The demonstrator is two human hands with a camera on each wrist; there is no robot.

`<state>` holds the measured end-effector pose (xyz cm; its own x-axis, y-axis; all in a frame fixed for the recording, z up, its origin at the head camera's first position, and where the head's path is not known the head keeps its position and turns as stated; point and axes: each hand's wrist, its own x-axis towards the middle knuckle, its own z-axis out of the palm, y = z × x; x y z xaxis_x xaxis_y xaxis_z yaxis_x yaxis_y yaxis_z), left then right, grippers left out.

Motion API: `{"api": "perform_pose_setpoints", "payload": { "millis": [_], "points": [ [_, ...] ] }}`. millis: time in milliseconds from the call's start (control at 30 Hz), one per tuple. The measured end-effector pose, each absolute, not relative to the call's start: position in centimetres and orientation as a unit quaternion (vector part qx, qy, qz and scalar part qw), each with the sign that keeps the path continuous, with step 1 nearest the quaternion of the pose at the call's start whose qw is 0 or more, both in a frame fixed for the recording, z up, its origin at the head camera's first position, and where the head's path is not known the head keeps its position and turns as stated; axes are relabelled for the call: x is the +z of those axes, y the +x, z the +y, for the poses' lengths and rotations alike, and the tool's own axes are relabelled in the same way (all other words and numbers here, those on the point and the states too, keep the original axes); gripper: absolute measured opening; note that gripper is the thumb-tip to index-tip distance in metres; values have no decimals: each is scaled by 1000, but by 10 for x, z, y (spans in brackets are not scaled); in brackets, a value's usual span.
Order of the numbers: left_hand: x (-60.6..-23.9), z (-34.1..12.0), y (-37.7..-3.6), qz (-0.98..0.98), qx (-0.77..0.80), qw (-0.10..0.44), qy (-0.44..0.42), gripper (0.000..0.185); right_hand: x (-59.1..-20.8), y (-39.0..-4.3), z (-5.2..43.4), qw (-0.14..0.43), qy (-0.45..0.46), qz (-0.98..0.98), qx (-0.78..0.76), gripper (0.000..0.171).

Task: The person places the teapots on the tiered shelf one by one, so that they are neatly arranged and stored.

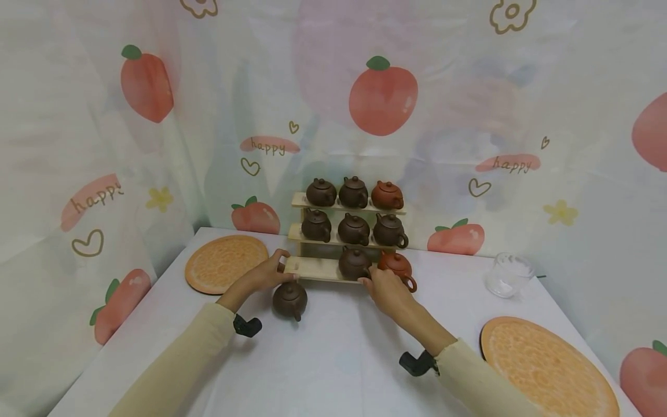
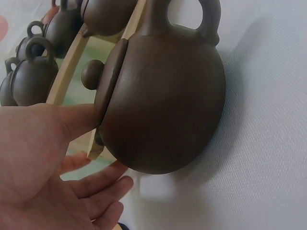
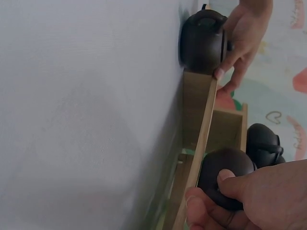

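My left hand (image 1: 270, 272) grips the left end of the bottom board (image 1: 315, 268) of a tiered wooden shelf, thumb in front. Just below that hand a dark brown teapot (image 1: 289, 301) stands on the table; it fills much of the left wrist view. With my right hand (image 1: 388, 289) I hold another dark brown teapot (image 1: 354, 263) on the bottom board. In the right wrist view the thumb (image 3: 226, 176) presses its body, while curled fingertips (image 3: 195, 205) are right at the board's edge. The teapot's handle is mostly hidden by this hand.
A reddish-brown teapot (image 1: 396, 266) sits at the right end of the bottom board, close behind my right hand. Several teapots line the two upper tiers. Round orange mats (image 1: 226, 263) lie left and right, and a clear glass vessel (image 1: 508, 275) stands at the right.
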<state>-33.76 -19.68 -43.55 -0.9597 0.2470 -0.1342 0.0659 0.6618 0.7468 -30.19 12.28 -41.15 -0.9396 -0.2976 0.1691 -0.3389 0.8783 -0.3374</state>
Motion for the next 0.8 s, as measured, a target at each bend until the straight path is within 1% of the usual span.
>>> {"api": "perform_pose_setpoints", "payload": {
  "millis": [367, 633, 800],
  "points": [
    [-436, -197, -339, 906, 398, 112, 94, 67, -412, -301, 120, 50, 160, -966, 197, 26],
    [-436, -197, -338, 905, 401, 117, 85, 68, -414, -299, 122, 82, 166, -959, 213, 25],
    [-437, -197, -340, 907, 396, 113, 91, 67, -410, -296, 127, 117, 166, -958, 200, 27]
  ]
}}
